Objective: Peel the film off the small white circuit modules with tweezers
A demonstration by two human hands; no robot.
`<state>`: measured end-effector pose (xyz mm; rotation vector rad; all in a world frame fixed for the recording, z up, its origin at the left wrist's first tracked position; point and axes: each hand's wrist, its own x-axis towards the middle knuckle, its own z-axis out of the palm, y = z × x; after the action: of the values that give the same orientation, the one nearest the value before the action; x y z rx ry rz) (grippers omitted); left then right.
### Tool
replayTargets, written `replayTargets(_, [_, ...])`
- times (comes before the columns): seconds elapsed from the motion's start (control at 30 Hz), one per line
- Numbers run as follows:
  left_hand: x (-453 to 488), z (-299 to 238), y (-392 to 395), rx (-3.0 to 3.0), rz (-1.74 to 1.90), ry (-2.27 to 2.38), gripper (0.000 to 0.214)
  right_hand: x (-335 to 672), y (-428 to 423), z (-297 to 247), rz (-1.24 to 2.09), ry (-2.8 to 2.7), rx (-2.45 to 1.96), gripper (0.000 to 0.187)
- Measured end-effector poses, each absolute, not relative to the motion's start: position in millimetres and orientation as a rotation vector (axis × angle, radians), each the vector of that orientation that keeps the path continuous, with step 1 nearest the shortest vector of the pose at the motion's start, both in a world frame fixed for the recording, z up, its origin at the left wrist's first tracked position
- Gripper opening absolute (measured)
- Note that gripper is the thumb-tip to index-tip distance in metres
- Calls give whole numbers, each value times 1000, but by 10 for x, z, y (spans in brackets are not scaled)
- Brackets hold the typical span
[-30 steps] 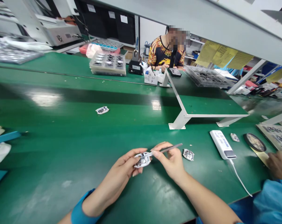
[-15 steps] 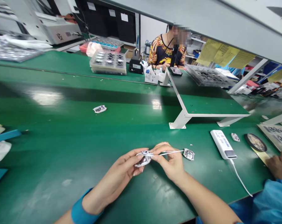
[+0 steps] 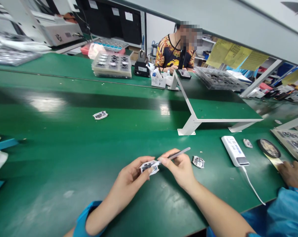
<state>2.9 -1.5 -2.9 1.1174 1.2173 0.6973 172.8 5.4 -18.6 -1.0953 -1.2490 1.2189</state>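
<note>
My left hand (image 3: 129, 179) pinches a small white electronic module (image 3: 149, 167) with a dark centre between thumb and fingers. My right hand (image 3: 179, 168) holds slim metal tweezers (image 3: 177, 155), whose tips reach the module's edge. Just right of that hand, a similar module (image 3: 198, 162) lies on the green bench mat (image 3: 65, 158), and another (image 3: 100, 115) lies farther out. Fingers partly hide the held module.
A white power bank (image 3: 234, 150) with a white cable lies to the right, beside a small module (image 3: 247, 143) and a dark round disc (image 3: 269, 148). A co-worker's hand (image 3: 293, 174) works near a parts tray (image 3: 289, 146). A white-legged raised shelf (image 3: 213, 110) spans the bench.
The tweezers have swung from nearly level to pointing up and right. The held module now lies flatter, showing its dark centre. The whole view has shifted slightly.
</note>
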Motion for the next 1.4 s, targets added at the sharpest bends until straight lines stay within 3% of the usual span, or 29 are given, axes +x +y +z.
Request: replayTargets(1.4, [19,-16,-29,1088,687,1192,55,1728,-1,-152,1051,-1369,-1053,5])
